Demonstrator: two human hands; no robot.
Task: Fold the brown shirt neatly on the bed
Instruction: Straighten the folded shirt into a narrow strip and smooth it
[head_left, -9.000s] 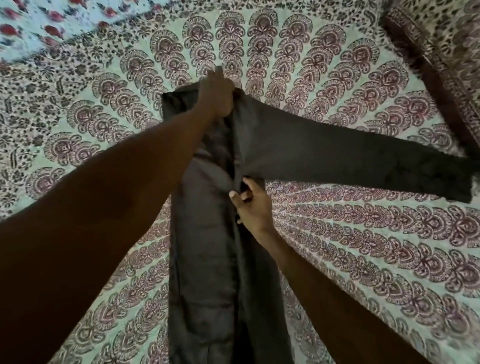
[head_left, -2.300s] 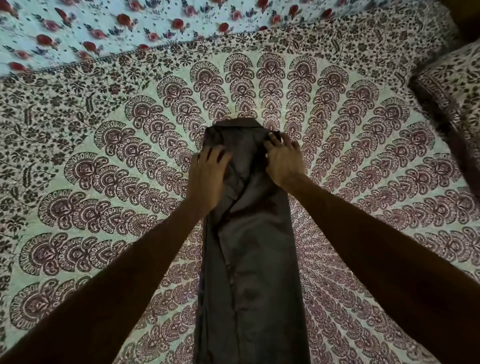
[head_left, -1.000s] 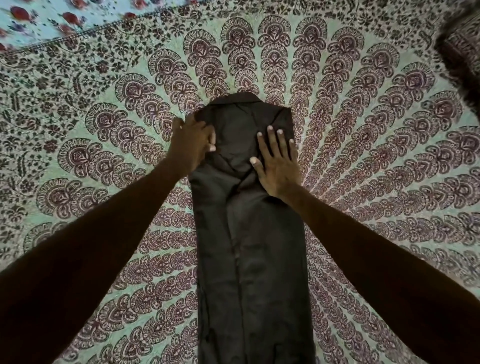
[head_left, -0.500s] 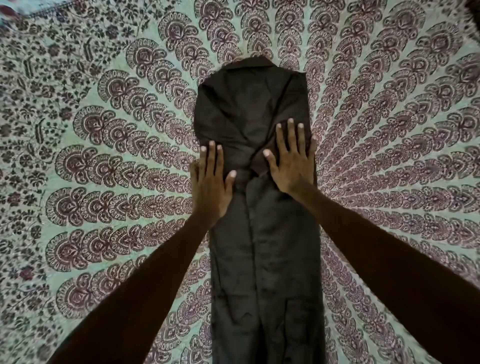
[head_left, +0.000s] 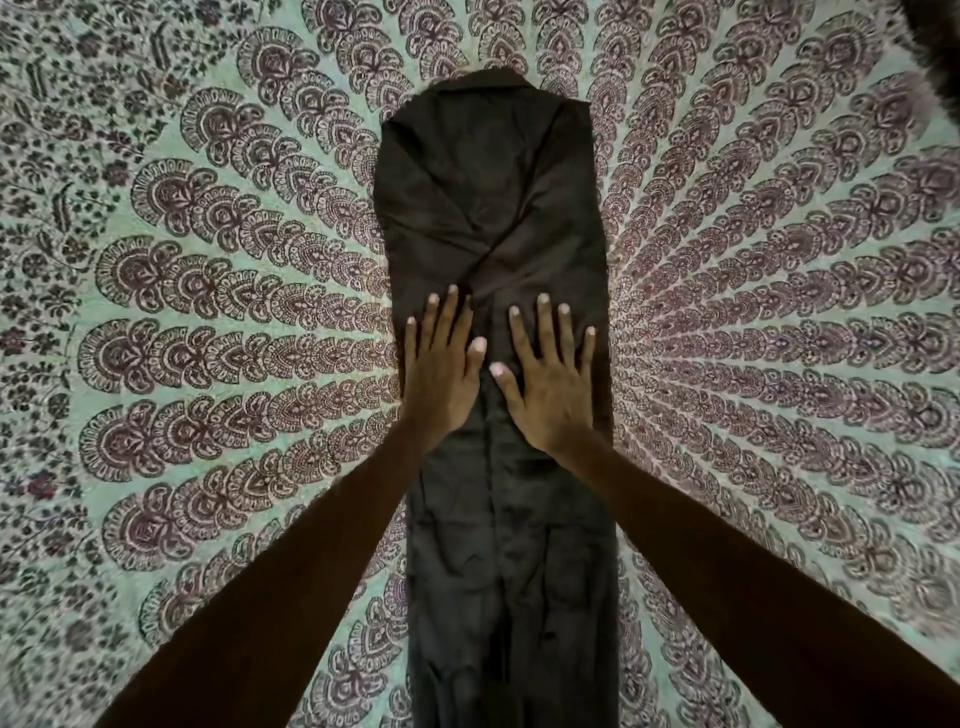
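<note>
The brown shirt (head_left: 493, 218) lies on the bed (head_left: 208, 322), over the middle of the patterned bedspread, as one long narrow strip running from the far side toward the person, collar end away from them. Both sides and the sleeves appear already turned in over the body, meeting along a seam-like line down the centre, with two diagonal folds crossing just above the hands. So the lengthwise folding looks finished.

The left hand (head_left: 441, 374) and right hand (head_left: 550, 384) rest flat on the strip about midway along it, side by side, thumbs nearly touching. Fingers are spread, palms down; neither grip pinches any cloth, they only press it.

This looks like smoothing the strip. Wrinkles show in the near half, below the wrists, so that part seems not yet flattened. What remains, as far as can be judged, is pressing out those creases and then folding the strip crosswise, bottom toward collar, into a compact packet. The near hem is out of view.
</note>
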